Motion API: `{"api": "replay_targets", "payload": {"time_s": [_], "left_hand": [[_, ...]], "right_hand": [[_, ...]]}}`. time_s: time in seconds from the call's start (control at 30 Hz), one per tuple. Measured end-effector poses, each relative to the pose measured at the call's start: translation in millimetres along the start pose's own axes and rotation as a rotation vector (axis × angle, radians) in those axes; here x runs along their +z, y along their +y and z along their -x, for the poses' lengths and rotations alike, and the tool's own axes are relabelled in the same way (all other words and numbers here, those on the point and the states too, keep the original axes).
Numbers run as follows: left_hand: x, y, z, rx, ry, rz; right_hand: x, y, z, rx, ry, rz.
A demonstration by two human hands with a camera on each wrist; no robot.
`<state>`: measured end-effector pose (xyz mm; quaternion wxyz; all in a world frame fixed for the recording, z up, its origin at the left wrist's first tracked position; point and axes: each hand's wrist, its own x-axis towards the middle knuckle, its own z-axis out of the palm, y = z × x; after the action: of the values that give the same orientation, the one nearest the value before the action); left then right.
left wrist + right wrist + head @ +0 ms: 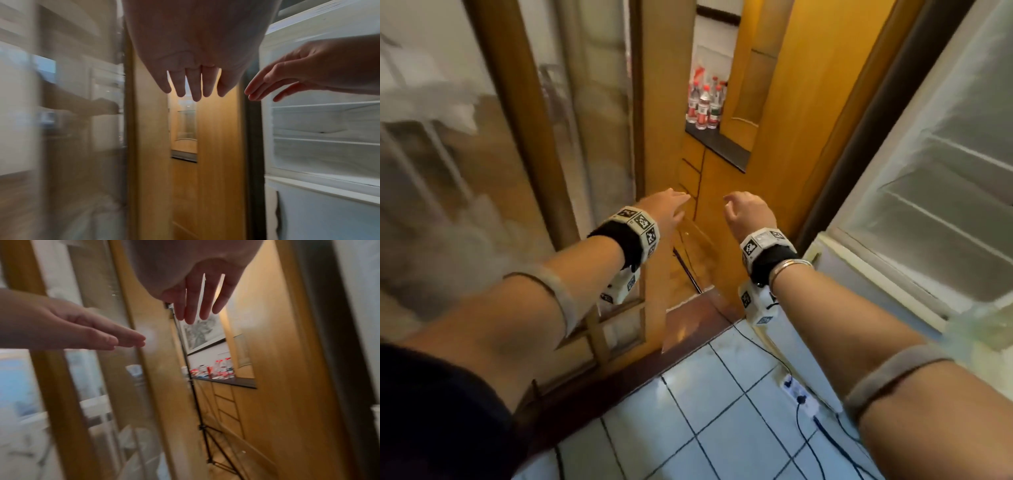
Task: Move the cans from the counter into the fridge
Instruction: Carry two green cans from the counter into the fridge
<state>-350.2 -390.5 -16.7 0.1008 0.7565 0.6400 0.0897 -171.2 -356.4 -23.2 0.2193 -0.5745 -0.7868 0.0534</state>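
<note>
Both hands are stretched out in front of me and hold nothing. My left hand [671, 209] has straight fingers [193, 84]. My right hand [744, 212] is relaxed, its fingers [195, 301] spread and straight. Through the doorway, a dark counter [719, 145] carries several red-capped bottles [703, 102]. Small red and white items [216, 371] stand beside them, too blurred to tell whether they are cans. The fridge [928, 212] stands open on my right, its white shelves [324, 123] bare.
A wooden-framed glass door [524, 137] stands close on my left, and a yellow wooden panel [808, 120] lies between the doorway and the fridge. A tripod [207, 426] stands in the passage. A power strip [799, 394] and cables lie on the tiled floor.
</note>
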Motion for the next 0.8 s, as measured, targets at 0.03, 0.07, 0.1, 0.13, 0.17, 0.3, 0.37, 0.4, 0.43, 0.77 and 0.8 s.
{"api": "replay_targets", "payload": {"time_s": [0.03,0.07,0.1,0.13,0.17,0.3,0.37,0.4,0.43,0.77,0.8], "left_hand": [[-5,-13,17,-0.047,0.009,0.01],[-10,-24,35,-0.099,0.021,0.017],[-15,-36,55,-0.155,0.032,0.018],[-20,-49,75,-0.2,0.04,0.02],[-25,-61,97,-0.249,0.049,0.034],[-34,-120,200,-0.446,0.132,0.03],[-33,-151,257,-0.56,0.142,0.051],[-34,-163,287,-0.617,0.159,0.058],[-36,-172,316,-0.662,0.179,0.054],[-44,-208,596,-1.099,0.316,0.039],[-44,-206,619,-1.145,0.334,0.03]], "right_hand": [[6,-20,1,-0.038,-0.033,-0.008],[11,-41,2,-0.076,-0.069,-0.017],[17,-63,5,-0.12,-0.1,-0.029],[24,-86,9,-0.163,-0.127,-0.043],[30,-108,14,-0.21,-0.15,-0.057],[62,-204,48,-0.359,-0.244,-0.144],[79,-253,75,-0.439,-0.289,-0.18],[87,-277,90,-0.489,-0.307,-0.185],[95,-301,106,-0.542,-0.317,-0.182],[131,-520,275,-1.02,-0.533,-0.202],[131,-539,292,-1.07,-0.555,-0.217]]}}
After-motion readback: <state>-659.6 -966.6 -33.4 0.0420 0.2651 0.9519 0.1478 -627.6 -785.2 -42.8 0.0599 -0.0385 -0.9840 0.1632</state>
